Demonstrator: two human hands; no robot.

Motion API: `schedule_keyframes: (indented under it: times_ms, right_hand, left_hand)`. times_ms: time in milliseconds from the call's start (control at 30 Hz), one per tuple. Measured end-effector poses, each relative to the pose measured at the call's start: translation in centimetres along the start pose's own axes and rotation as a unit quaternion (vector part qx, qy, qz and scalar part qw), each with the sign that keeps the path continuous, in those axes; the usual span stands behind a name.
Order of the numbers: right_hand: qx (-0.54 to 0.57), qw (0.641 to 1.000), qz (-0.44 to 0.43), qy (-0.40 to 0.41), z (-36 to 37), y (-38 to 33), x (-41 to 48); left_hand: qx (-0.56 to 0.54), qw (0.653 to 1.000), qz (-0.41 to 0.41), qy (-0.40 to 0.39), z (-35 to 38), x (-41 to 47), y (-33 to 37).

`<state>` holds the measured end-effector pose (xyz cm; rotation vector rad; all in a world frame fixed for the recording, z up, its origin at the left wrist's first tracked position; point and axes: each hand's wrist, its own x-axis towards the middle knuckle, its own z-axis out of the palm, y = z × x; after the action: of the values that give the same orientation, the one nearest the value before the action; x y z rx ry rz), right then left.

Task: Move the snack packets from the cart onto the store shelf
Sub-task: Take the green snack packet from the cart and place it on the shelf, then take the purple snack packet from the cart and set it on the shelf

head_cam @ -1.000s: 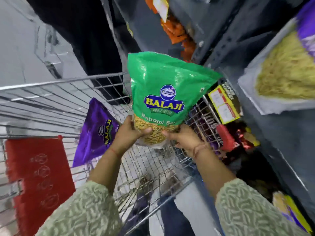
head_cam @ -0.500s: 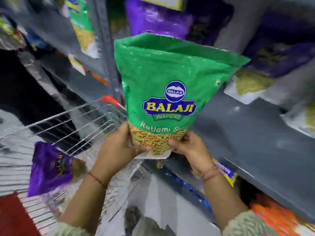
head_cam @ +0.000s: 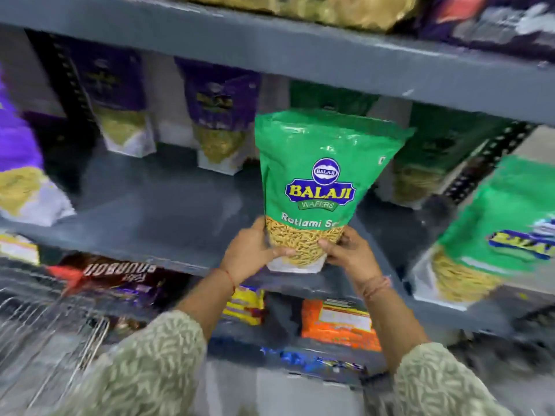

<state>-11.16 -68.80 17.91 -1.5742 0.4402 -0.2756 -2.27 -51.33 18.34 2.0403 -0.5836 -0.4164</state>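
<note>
A green Balaji snack packet [head_cam: 318, 163] stands upright over the front edge of the grey store shelf [head_cam: 168, 211]. My left hand [head_cam: 249, 250] grips its lower left corner and my right hand [head_cam: 350, 250] grips its lower right corner. Whether its bottom touches the shelf board I cannot tell. The wire cart [head_cam: 51, 334] shows blurred at the lower left.
Purple packets [head_cam: 219, 115] stand at the back of the same shelf, and green packets [head_cam: 495, 223] stand to the right. A slotted upright [head_cam: 486, 163] rises on the right. Another shelf board [head_cam: 270, 52] runs overhead. Orange and yellow packs [head_cam: 339, 322] lie on the shelf below.
Both hands have carried the green packet up and away from the cart to the shelf. My view has swung from the cart to face the shelf straight on.
</note>
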Motion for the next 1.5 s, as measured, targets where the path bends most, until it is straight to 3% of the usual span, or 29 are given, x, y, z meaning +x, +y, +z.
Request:
schedule_keyframes:
  times_ms: [367,667,833,933,1033,1100,1200,1333,1500]
  right_hand:
    - [0.008,0.999,0.014,0.045,-2.4,1.4,5.4]
    - [-0.016,0.997,-0.026,0.071,-2.1,2.7,5.5]
    - [0.007,0.997,0.009,0.075,-2.2,4.6,4.1]
    - [-0.033,0.981,0.000,0.193,-0.9,5.3,2.0]
    - [-0.209,0.929,-0.090,0.292,2.3,6.3,-1.4]
    - [-0.272,0.919,-0.169,0.233,5.6,6.9,-3.4]
    - [-0.281,0.929,-0.230,0.068,10.7,6.9,-4.3]
    - [-0.273,0.929,-0.207,-0.138,19.2,4.3,-3.6]
    - [-0.309,0.871,-0.205,-0.322,33.4,3.1,-3.8]
  left_hand:
    - [-0.075,0.997,-0.009,-0.013,2.4,6.7,0.2]
    - [-0.131,0.989,0.007,-0.064,2.8,8.2,-0.9]
    - [-0.137,0.987,-0.014,-0.087,3.0,7.7,-2.8]
    - [-0.115,0.992,-0.035,-0.043,3.0,6.8,-3.8]
    - [-0.063,0.986,-0.012,0.152,2.4,3.9,-3.8]
    - [-0.058,0.964,0.012,0.260,1.0,1.0,-4.8]
    - [-0.066,0.937,0.008,0.344,-2.7,-3.9,-8.4]
    - [-0.076,0.879,-0.067,0.466,-10.4,-10.8,-14.9]
    - [-0.130,0.783,-0.165,0.586,-19.2,-19.7,-21.8]
